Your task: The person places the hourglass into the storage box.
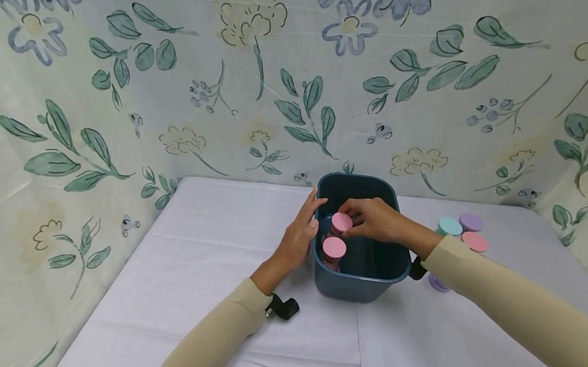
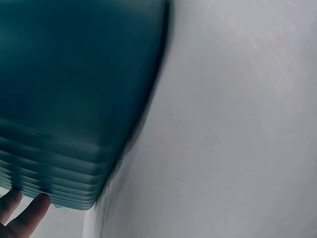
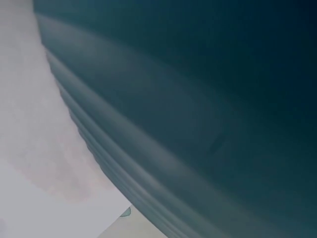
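A dark teal plastic bin [image 1: 350, 289] stands on the white-covered table. My right hand [image 1: 374, 220] reaches down into it, thumb and fingers pinching a small jar with a pink lid [image 1: 342, 222] by the lid. Just in front of that jar, a second pink-lidded jar [image 1: 334, 249] sits inside along the bin's left wall. My left hand [image 1: 296, 240] rests against the outside of the left wall with fingers extended; in the left wrist view its fingertips [image 2: 33, 213] touch the ribbed side near the rim. From the right wrist, only the bin's wall [image 3: 148, 114] shows, hiding the hand.
Right of the bin, partly behind my right forearm, are jars with a teal lid [image 1: 450, 226], a purple lid [image 1: 471, 222] and a coral lid [image 1: 474, 242]. Another purple item [image 1: 438, 283] shows below the sleeve. A floral cloth [image 1: 300, 56] hangs behind the table.
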A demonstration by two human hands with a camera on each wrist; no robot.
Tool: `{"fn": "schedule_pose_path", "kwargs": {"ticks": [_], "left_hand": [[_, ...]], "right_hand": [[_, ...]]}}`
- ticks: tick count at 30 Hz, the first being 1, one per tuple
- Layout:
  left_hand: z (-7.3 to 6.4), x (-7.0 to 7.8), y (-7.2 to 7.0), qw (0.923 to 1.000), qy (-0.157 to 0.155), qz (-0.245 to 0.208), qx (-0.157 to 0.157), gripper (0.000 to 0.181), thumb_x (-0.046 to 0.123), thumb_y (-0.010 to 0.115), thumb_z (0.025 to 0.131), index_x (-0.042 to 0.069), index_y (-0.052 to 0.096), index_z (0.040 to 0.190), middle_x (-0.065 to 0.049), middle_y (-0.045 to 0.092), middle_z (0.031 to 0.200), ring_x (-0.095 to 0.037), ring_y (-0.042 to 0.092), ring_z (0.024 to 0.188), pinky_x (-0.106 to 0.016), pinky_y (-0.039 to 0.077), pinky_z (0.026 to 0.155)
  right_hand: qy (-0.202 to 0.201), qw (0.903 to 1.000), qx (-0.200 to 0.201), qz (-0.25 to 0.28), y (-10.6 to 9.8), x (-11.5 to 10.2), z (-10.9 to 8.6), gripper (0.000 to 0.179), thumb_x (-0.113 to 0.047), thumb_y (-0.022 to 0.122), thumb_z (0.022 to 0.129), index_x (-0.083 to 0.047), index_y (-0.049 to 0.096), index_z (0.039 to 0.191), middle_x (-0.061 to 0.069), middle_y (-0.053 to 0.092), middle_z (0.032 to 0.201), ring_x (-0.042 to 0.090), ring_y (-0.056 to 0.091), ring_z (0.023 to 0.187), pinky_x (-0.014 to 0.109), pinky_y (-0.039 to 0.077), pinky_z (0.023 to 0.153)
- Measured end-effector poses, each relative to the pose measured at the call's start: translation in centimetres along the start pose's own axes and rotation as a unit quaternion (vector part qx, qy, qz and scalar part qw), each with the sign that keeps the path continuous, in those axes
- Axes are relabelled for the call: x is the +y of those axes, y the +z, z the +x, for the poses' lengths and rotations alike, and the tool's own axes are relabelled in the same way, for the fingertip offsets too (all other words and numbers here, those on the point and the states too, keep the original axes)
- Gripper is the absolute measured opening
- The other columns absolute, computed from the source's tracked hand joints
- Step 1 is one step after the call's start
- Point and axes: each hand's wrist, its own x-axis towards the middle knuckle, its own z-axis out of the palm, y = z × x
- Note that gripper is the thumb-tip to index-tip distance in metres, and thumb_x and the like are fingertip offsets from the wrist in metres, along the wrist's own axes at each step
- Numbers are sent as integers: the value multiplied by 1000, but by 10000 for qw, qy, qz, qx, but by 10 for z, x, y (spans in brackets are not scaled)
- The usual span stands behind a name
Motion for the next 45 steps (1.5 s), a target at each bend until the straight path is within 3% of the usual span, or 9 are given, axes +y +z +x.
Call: {"fn": "schedule_pose_path", "kwargs": {"ticks": [6, 18, 25, 45], "left_hand": [[0, 1, 0, 10000, -64, 30, -20, 50, 42, 21, 101, 32, 27, 150, 9, 4, 162, -15, 15, 146, -55, 28, 109], [1, -2, 1, 10000, 39, -11, 20, 51, 37, 22, 100, 30, 27, 150, 6, 6, 162, -13, 14, 146, -53, 27, 111], [0, -2, 1, 10000, 16, 31, 30, 54, 46, 18, 100, 30, 27, 150, 8, 5, 162, -12, 14, 146, -53, 27, 111], [-6, -1, -3, 9999, 120, 9, -18, 52, 43, 19, 101, 29, 27, 150, 8, 5, 162, -12, 14, 146, -53, 27, 111]], "right_hand": [[32, 10000, -39, 30, 2, 0, 0, 45, -15, 79, 80, -4, 61, 119, 16, 67, 111, 26, 69, 94, 36, 57, 77], [-33, 9998, -140, 104, 3, 0, 0, 47, -10, 74, 84, -2, 59, 127, 18, 66, 115, 28, 68, 98, 36, 56, 78], [-76, 9999, -109, 94, 3, 1, 0, 46, -10, 73, 85, 0, 59, 127, 17, 67, 113, 27, 69, 96, 35, 57, 78], [-42, 9999, 52, 131, 5, -7, -6, 47, -12, 73, 85, 0, 58, 127, 18, 68, 114, 28, 68, 100, 37, 56, 80]]}}
